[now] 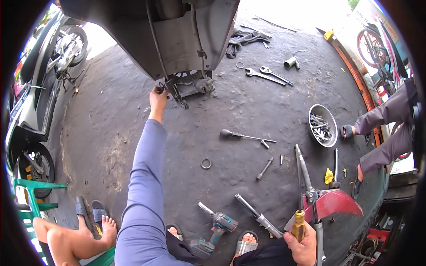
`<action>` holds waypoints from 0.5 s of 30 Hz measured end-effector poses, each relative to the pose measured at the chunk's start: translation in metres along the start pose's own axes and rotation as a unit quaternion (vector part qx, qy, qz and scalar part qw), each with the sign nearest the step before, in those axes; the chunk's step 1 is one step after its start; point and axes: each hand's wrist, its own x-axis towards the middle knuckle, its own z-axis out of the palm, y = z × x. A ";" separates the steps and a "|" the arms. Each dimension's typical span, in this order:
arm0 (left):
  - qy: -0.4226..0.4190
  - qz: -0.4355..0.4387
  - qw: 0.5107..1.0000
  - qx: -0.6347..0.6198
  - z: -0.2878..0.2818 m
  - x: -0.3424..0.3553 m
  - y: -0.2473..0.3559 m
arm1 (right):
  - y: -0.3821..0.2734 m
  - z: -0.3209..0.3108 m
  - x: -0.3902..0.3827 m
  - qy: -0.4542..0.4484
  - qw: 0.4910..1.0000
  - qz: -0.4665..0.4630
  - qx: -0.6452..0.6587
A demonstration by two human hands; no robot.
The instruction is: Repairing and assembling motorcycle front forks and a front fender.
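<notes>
Hands well apart. My right hand (301,246), 5 o'clock, clamped round one yellow-handled screwdriver (299,219). My left hand (158,98), 10 o'clock, at one motorcycle body's (184,42) lower end, 11 o'clock; can't tell if gripping. Two wrenches (266,77), 1 o'clock; one bolt bowl (329,114), 3; one red fender (341,203), 4.
</notes>
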 end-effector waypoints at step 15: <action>-0.443 -0.037 0.819 -0.362 -0.017 -0.165 -0.016 | 0.005 0.006 0.003 -0.018 0.991 -0.009 -0.129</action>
